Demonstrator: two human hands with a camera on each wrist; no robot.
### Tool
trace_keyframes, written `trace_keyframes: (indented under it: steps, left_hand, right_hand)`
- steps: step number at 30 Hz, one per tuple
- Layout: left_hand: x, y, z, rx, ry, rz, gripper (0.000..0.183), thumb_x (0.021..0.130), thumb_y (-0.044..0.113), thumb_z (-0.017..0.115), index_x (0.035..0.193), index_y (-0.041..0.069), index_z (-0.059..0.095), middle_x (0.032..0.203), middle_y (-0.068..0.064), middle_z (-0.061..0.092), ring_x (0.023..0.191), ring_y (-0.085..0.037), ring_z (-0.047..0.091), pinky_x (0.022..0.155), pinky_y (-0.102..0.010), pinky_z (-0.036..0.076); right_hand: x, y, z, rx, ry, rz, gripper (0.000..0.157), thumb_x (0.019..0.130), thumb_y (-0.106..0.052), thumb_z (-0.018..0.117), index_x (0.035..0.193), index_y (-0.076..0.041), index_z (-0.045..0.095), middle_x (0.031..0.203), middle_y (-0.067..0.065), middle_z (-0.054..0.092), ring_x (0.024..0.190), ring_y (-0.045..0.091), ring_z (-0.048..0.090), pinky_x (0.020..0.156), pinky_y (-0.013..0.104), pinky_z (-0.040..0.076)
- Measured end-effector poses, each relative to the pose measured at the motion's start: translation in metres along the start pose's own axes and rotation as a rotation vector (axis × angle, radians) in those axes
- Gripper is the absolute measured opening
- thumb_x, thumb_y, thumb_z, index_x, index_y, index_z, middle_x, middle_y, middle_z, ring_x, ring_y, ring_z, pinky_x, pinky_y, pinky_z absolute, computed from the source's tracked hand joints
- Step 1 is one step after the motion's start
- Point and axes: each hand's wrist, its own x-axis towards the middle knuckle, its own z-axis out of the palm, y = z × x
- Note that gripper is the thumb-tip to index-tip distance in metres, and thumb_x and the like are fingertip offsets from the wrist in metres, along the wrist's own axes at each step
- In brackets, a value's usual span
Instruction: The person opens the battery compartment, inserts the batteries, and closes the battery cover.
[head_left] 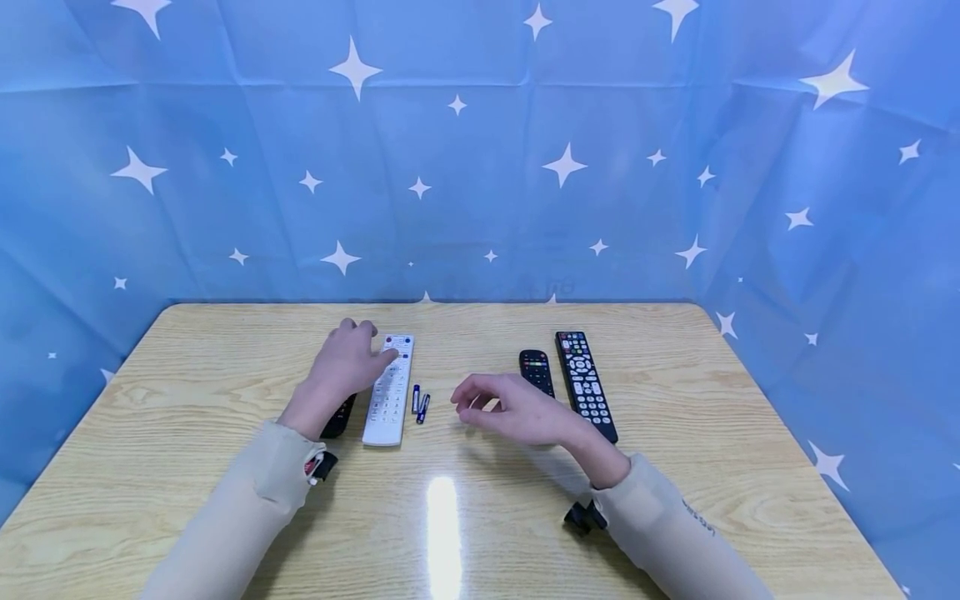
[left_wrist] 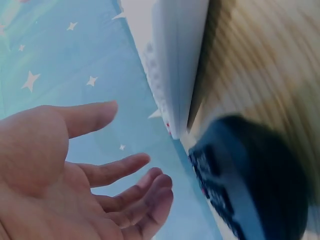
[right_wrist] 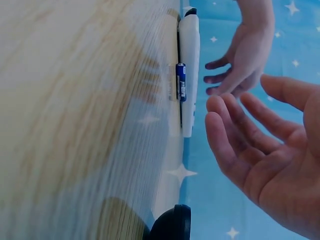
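My left hand (head_left: 348, 357) hovers over the left pair of remotes, fingers loosely bent and holding nothing. Its thumb overlaps the upper part of the white remote control (head_left: 387, 400) in the head view, while the left wrist view shows the thumb apart from it. Beneath that wrist lies a black remote control (head_left: 339, 419), mostly hidden by the hand and forearm. Two small blue-and-silver batteries (head_left: 419, 403) lie just right of the white remote. My right hand (head_left: 517, 408), relaxed and with nothing in it, hangs above the table between the batteries and a short black remote control (head_left: 536, 371).
A longer black remote control (head_left: 585, 383) with many white buttons lies at the right, partly behind my right wrist. The wooden table (head_left: 225, 358) ends at a blue curtain (head_left: 465, 150) with white stars. A bright light reflection (head_left: 444, 533) shows near the front.
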Motion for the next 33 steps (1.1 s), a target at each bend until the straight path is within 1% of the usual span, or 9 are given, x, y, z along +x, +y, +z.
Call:
trace_keyframes:
  steps: [3, 6, 9, 13, 15, 22, 26, 30, 33]
  left_hand:
    - [-0.002, -0.004, -0.004, 0.031, -0.011, -0.011, 0.059, 0.103, 0.031, 0.06, 0.14, -0.014, 0.05, 0.135, -0.037, 0.047, 0.122, -0.05, 0.049, 0.1, -0.061, 0.047]
    - [-0.003, -0.01, -0.007, 0.069, -0.022, -0.036, 0.055, 0.102, 0.028, 0.06, 0.136, -0.015, 0.052, 0.131, -0.037, 0.048, 0.115, -0.048, 0.051, 0.093, -0.06, 0.05]
    - [-0.004, -0.015, -0.009, 0.11, -0.028, -0.083, 0.052, 0.1, 0.027, 0.063, 0.129, -0.016, 0.055, 0.125, -0.036, 0.049, 0.108, -0.046, 0.053, 0.085, -0.058, 0.053]
    - [-0.003, -0.02, -0.009, 0.147, -0.041, -0.146, 0.055, 0.098, 0.03, 0.066, 0.125, -0.016, 0.056, 0.121, -0.036, 0.05, 0.106, -0.047, 0.053, 0.081, -0.058, 0.054]
    - [-0.003, -0.023, -0.009, 0.152, -0.059, -0.16, 0.059, 0.096, 0.032, 0.068, 0.127, -0.017, 0.055, 0.121, -0.036, 0.05, 0.106, -0.047, 0.054, 0.081, -0.058, 0.054]
    - [-0.001, -0.027, -0.006, 0.149, -0.141, -0.167, 0.063, 0.094, 0.038, 0.07, 0.125, -0.016, 0.058, 0.112, -0.031, 0.057, 0.086, -0.036, 0.057, 0.069, -0.046, 0.054]
    - [0.001, -0.028, -0.006, 0.148, -0.148, -0.165, 0.058, 0.095, 0.037, 0.069, 0.121, -0.014, 0.061, 0.109, -0.03, 0.06, 0.081, -0.034, 0.058, 0.065, -0.043, 0.053]
    - [0.0, -0.027, -0.004, 0.147, -0.147, -0.158, 0.056, 0.095, 0.037, 0.069, 0.119, -0.014, 0.063, 0.109, -0.03, 0.061, 0.08, -0.033, 0.057, 0.064, -0.043, 0.052]
    - [0.0, -0.026, -0.003, 0.148, -0.147, -0.151, 0.056, 0.095, 0.038, 0.07, 0.116, -0.014, 0.064, 0.108, -0.029, 0.062, 0.08, -0.033, 0.057, 0.065, -0.043, 0.052]
  right_hand:
    - [0.001, 0.0, 0.0, -0.002, -0.004, -0.004, 0.027, 0.105, -0.021, 0.061, 0.127, -0.006, 0.066, 0.11, -0.007, 0.068, 0.103, 0.013, 0.064, 0.09, 0.041, 0.055]
    - [0.001, 0.001, 0.001, -0.003, -0.01, -0.008, 0.026, 0.105, -0.021, 0.061, 0.126, -0.005, 0.066, 0.109, -0.006, 0.069, 0.103, 0.013, 0.064, 0.09, 0.041, 0.056]
    - [0.001, 0.001, 0.001, -0.002, -0.014, -0.01, 0.027, 0.105, -0.021, 0.061, 0.126, -0.005, 0.066, 0.109, -0.006, 0.069, 0.103, 0.013, 0.064, 0.09, 0.042, 0.056]
    - [0.001, 0.001, 0.001, -0.003, -0.022, -0.005, 0.027, 0.105, -0.021, 0.061, 0.126, -0.006, 0.066, 0.108, -0.008, 0.068, 0.103, 0.013, 0.064, 0.09, 0.04, 0.056]
    - [0.0, 0.001, 0.001, -0.002, -0.027, -0.003, 0.026, 0.105, -0.02, 0.061, 0.127, -0.006, 0.066, 0.108, -0.008, 0.068, 0.103, 0.013, 0.064, 0.09, 0.039, 0.056]
    - [0.0, 0.001, 0.001, 0.004, -0.046, 0.0, 0.026, 0.105, -0.018, 0.06, 0.127, -0.005, 0.065, 0.108, -0.008, 0.068, 0.103, 0.013, 0.065, 0.089, 0.035, 0.056]
    - [-0.001, 0.001, 0.001, 0.008, -0.048, -0.003, 0.026, 0.105, -0.017, 0.06, 0.127, -0.005, 0.065, 0.109, -0.004, 0.069, 0.103, 0.014, 0.065, 0.089, 0.035, 0.056]
    - [-0.001, 0.001, 0.002, 0.017, -0.053, -0.005, 0.025, 0.105, -0.017, 0.06, 0.127, -0.004, 0.065, 0.112, 0.004, 0.07, 0.103, 0.015, 0.065, 0.089, 0.037, 0.056]
    - [-0.002, 0.001, 0.001, 0.019, -0.054, -0.004, 0.025, 0.105, -0.017, 0.06, 0.127, -0.004, 0.065, 0.112, 0.005, 0.07, 0.103, 0.015, 0.065, 0.089, 0.038, 0.056]
